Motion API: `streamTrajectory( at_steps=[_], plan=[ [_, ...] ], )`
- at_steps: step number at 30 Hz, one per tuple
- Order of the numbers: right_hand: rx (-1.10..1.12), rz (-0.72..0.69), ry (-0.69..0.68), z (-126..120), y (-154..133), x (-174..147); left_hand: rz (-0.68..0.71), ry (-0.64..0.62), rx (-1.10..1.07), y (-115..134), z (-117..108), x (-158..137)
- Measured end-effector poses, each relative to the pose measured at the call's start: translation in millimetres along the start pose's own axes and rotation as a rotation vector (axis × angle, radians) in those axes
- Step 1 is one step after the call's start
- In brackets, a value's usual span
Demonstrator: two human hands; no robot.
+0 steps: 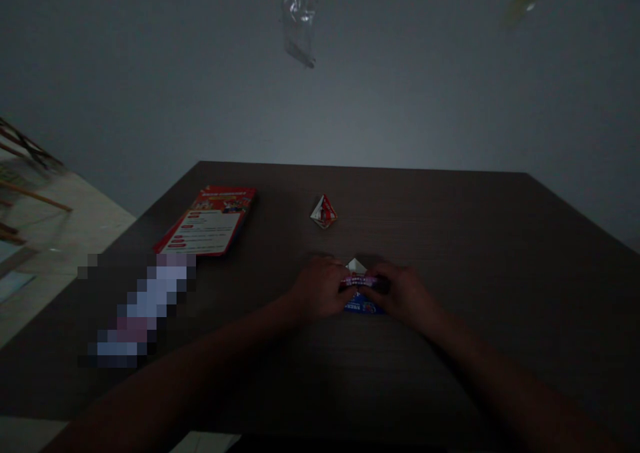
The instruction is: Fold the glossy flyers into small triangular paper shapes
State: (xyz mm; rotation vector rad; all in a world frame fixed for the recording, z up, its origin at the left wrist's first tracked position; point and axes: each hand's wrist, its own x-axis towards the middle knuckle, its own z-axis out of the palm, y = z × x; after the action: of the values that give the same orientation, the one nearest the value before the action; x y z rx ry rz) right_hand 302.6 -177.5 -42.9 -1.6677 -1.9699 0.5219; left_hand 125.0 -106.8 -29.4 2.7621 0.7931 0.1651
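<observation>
A partly folded sheet of paper point(361, 302), blue with print and a white peak at its far side, lies on the table in front of me. My left hand point(323, 288) grips its left side, thumb toward the middle. On the opposite side my right hand point(404, 294) pinches the paper, its thumb and fingers close to those of the left. A dark reddish-purple printed band of the sheet stands up between the hands. Fingers cover the paper's two side edges. Beyond them sits a small folded paper piece point(324, 212), red and white and pointed.
A stack of red and white printed leaflets point(207, 223) lies on the dark wooden table point(450, 220) at the left. Nearer me, a pixelated patch hides something bright. A clear plastic bag point(299, 20) hangs on the grey wall behind. Wooden furniture stands on the floor at far left.
</observation>
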Motion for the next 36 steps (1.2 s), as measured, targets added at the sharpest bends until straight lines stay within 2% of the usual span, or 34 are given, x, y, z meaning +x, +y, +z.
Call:
streamTrajectory(
  at_steps=[7,16,20,27,36],
  plan=[
    [0.035,0.071,-0.006,-2,-2,1,-0.124,-0.01,0.024,3,1,0],
    [-0.002,0.208,-0.041,-5,-3,4,-0.257,-0.153,0.0,0,-13,0],
    [-0.028,0.248,-0.037,-6,2,3,-0.297,-0.179,0.023,-3,-18,-1],
    [-0.038,0.33,-0.088,-12,7,1,-0.298,-0.208,0.022,-17,-13,-1],
    [0.028,0.381,-0.122,-19,16,-1,-0.323,-0.275,0.001,-24,-21,-1]
  ],
)
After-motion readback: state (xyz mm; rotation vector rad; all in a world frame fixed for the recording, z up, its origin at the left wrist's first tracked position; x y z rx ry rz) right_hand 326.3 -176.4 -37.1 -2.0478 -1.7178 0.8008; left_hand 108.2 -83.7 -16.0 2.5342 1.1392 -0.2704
